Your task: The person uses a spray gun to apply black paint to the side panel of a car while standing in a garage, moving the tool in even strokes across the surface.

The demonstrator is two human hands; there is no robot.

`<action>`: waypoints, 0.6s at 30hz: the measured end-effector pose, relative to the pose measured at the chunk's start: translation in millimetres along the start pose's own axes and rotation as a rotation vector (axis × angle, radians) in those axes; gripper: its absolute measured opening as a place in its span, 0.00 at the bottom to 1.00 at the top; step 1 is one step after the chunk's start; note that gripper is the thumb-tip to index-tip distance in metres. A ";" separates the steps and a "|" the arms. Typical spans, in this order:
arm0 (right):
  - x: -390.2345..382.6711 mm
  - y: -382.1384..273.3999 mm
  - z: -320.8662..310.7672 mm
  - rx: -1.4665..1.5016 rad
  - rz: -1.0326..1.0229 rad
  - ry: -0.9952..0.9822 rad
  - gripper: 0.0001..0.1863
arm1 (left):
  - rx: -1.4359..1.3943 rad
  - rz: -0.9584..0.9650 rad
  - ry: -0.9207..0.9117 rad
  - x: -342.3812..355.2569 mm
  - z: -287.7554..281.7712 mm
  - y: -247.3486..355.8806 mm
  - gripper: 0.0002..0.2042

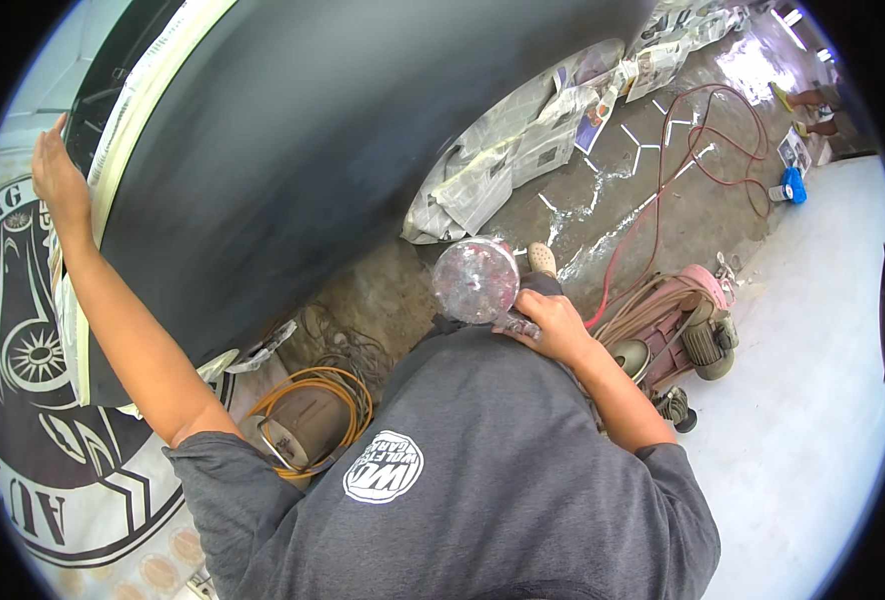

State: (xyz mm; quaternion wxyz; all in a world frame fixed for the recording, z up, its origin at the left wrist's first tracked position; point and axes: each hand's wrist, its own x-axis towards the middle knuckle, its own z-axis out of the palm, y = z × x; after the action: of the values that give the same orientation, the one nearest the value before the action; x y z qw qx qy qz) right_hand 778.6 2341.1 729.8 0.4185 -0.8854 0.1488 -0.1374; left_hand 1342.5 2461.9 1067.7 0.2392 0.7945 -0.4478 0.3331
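Note:
A large dark matte car body panel (pixel 303 140) fills the upper middle, its edges masked with tape and paper. My left hand (pixel 58 180) rests flat on the masked edge at the far left, fingers spread, holding nothing. My right hand (pixel 553 325) grips the handle of a spray gun whose round, paint-speckled cup (pixel 476 280) sits just left of the hand, near my chest. The gun's nozzle is hidden. My grey shirt (pixel 483 470) covers the lower middle.
Masking newspaper (pixel 523 150) covers a wheel area at upper right. A red hose (pixel 703 140) loops over the concrete floor. A coiled orange cable (pixel 308 405) lies below the panel. A small compressor (pixel 693 330) stands at my right. A blue object (pixel 793 185) lies far right.

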 end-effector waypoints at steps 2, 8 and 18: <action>-2.6 -3.7 -2.7 0.022 0.057 0.058 0.23 | -0.020 0.013 0.030 -1.1 6.7 2.5 0.30; -22.3 -13.2 -21.4 0.080 0.278 0.352 0.22 | -0.214 -0.150 0.015 -4.8 8.6 18.3 0.30; -7.9 -38.2 -28.1 0.201 0.375 0.370 0.21 | -0.301 -0.184 -0.084 -2.1 3.1 12.6 0.32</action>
State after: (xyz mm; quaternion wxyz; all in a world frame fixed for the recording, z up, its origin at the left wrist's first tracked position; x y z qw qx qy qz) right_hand 766.7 2347.6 776.0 0.4881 -0.7564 0.3692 -0.2309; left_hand 1331.7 2454.8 1065.0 0.3659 0.8005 -0.4277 0.2057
